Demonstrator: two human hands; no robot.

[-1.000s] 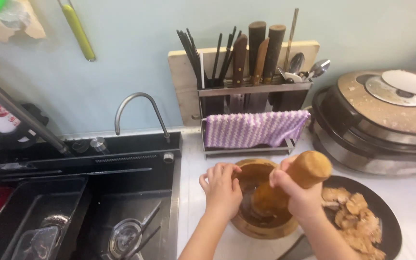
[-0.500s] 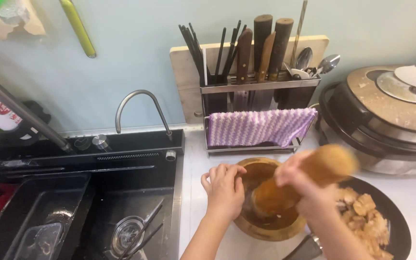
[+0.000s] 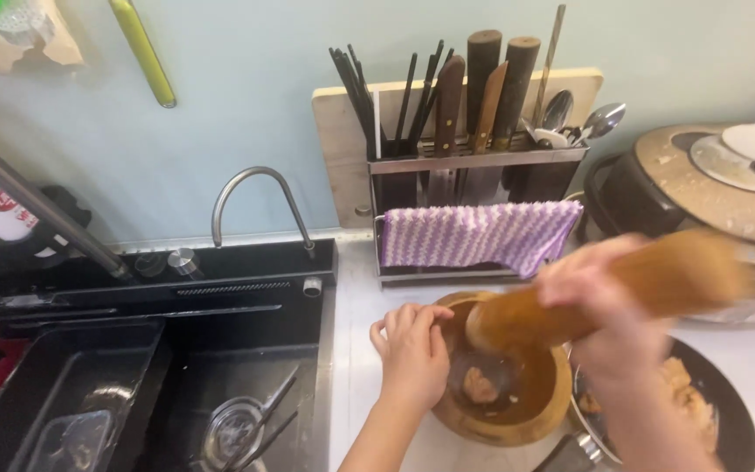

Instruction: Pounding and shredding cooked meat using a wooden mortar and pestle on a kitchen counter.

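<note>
1. Nearest to me, my left hand (image 3: 412,350) rests on the near-left rim of the wooden mortar (image 3: 504,389), fingers curled over the edge, its grip loosely closed on that rim; the mortar stands on the white surface (image 3: 356,306), just right of the sink.
2. My right hand (image 3: 609,306) has its grip closed around the wooden pestle (image 3: 605,293); the pestle is tilted, its thick end down inside the mortar, its top pointing up to the right, blurred.
3. At the bottom of the mortar I see a small pinkish-brown lump of food (image 3: 482,389), just below the end of the pestle.
4. Just right of the mortar, partly behind my right forearm, sits a dark plate (image 3: 731,428) with pale pieces of food on it.
5. To the left lies the black sink (image 3: 246,350), with a curved metal tap (image 3: 259,197) at its back edge.
6. Further back, a purple-and-white cloth (image 3: 478,236) hangs over the front of a metal rack (image 3: 474,162); the rack holds chopsticks, knife handles and spoons, with a wooden board behind it.
7. Far right stands a round cooker (image 3: 709,188) with a brownish lid.
</note>
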